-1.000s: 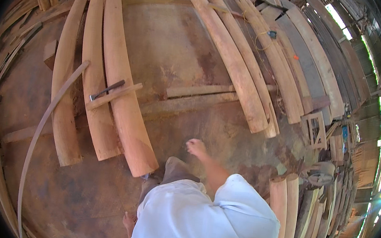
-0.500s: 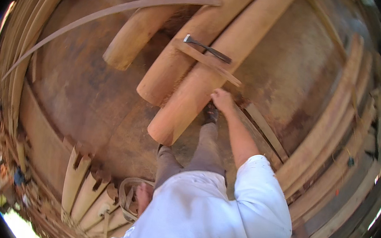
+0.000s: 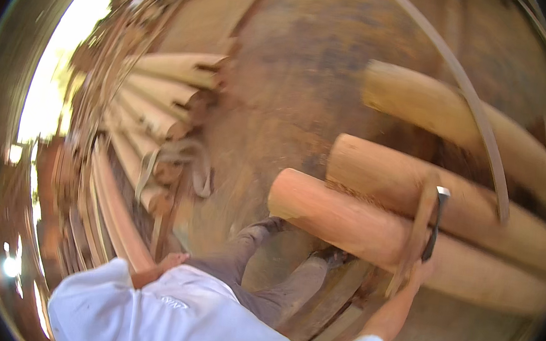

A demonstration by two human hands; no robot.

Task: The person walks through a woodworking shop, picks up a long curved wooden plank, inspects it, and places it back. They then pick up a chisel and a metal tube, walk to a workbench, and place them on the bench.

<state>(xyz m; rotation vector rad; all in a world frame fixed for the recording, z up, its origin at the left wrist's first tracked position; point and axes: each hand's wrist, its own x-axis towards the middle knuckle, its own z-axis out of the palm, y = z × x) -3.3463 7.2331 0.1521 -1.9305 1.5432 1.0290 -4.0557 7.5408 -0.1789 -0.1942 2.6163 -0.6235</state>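
My right hand (image 3: 421, 271) is at the nearest smooth round log (image 3: 347, 220), beside the end of the dark handle of a chisel-like tool (image 3: 437, 219). Blur hides its fingers, so whether it grips the handle or only touches the log does not show. The tool has a bright, flat metal end and lies across the logs next to a narrow wooden strip (image 3: 417, 234). My left hand (image 3: 172, 261) hangs low by my waist, near a pale plank, smeared and partly covered by my shirt.
Two more logs, a middle one (image 3: 384, 171) and a far one (image 3: 424, 103), lie alongside. A long curved strip (image 3: 471, 91) crosses them. On the left stand several notched timbers (image 3: 161, 104) with a looped pale strap (image 3: 200, 173). Boards (image 3: 332, 308) lie by my feet.
My view has swung round to the left, so the logs now sit at the right. My right hand has come from beside the log up to the tool's handle end.
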